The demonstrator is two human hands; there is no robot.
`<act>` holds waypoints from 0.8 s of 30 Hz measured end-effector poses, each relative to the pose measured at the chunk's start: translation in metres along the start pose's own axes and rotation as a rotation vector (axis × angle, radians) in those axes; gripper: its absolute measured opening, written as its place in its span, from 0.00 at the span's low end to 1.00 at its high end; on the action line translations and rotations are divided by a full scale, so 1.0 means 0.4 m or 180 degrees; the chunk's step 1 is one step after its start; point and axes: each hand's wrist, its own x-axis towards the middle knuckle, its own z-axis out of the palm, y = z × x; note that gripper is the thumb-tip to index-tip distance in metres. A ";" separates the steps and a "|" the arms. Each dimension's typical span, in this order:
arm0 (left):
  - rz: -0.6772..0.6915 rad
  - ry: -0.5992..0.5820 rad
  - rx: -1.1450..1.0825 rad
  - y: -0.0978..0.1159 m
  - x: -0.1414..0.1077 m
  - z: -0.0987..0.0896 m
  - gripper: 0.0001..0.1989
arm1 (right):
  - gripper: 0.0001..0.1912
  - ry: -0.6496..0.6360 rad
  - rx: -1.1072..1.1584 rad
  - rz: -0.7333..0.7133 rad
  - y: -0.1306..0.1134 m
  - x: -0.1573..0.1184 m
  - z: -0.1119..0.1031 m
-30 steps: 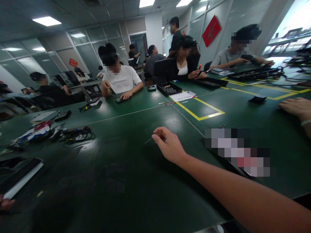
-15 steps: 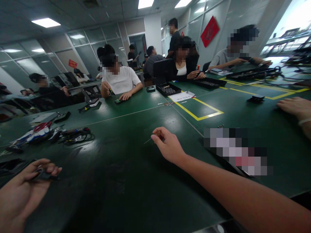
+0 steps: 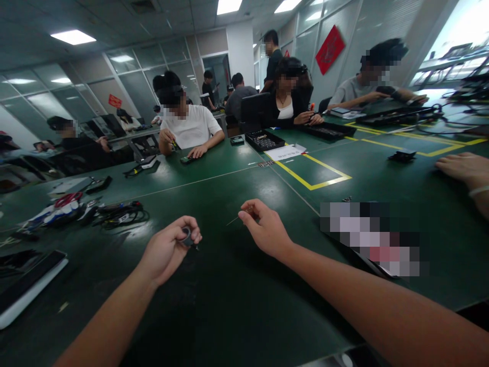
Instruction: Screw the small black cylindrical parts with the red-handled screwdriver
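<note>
My left hand [image 3: 170, 250] is held over the green tabletop, its fingers curled round a small dark grey round piece [image 3: 186, 237]. A dark tip pokes out beneath the fingers; the exact kind of the piece cannot be made out. To its right, my right hand [image 3: 267, 229] pinches a small brownish thing [image 3: 249, 210], mostly covered by the fingers. A thin straight wire [image 3: 233, 221] sticks out to the left from that pinch, toward my left hand. The two hands are apart, and the wire does not touch the grey piece.
A black-and-white flat case [image 3: 34, 285] lies at the left, with bundled cables [image 3: 120, 213] beyond it. Right of my right arm is a blurred-out flat object [image 3: 370, 239]. Another person's hand [image 3: 460, 167] rests at the far right. Black trays [image 3: 264, 140] stand across the table.
My left hand has come from the lower left edge toward the middle, carrying the grey piece, and the flat case shows more fully. My right hand has hardly moved.
</note>
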 end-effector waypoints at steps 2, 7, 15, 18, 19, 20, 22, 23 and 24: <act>-0.0013 -0.0220 0.0070 -0.019 0.010 0.049 0.11 | 0.08 0.0083 -0.0001 -0.0025 0.002 0.000 0.001; 0.0294 -0.0458 0.0433 -0.050 0.038 0.117 0.11 | 0.08 0.0450 0.0133 -0.0099 0.006 0.003 0.002; 0.1015 -0.0108 0.2244 -0.120 0.084 0.068 0.22 | 0.10 0.1084 0.0733 -0.0234 -0.010 -0.004 -0.007; 0.1070 0.0057 0.2628 -0.143 0.089 0.065 0.18 | 0.10 0.0817 0.0820 -0.0327 -0.011 -0.013 -0.001; 0.1090 0.0068 0.2685 -0.147 0.090 0.067 0.15 | 0.09 0.0689 0.0817 -0.0360 -0.010 -0.016 0.001; 0.1110 0.0067 0.2720 -0.149 0.090 0.069 0.13 | 0.09 0.0561 0.0789 -0.0392 -0.009 -0.017 0.003; 0.1161 0.0045 0.2716 -0.150 0.089 0.073 0.11 | 0.08 0.0368 0.0631 -0.0432 -0.008 -0.018 0.006; 0.1195 0.0020 0.2687 -0.150 0.088 0.074 0.11 | 0.08 0.0309 0.0524 -0.0435 -0.008 -0.018 0.007; 0.1228 -0.0013 0.2655 -0.150 0.088 0.074 0.12 | 0.08 0.0270 0.0429 -0.0428 -0.008 -0.017 0.007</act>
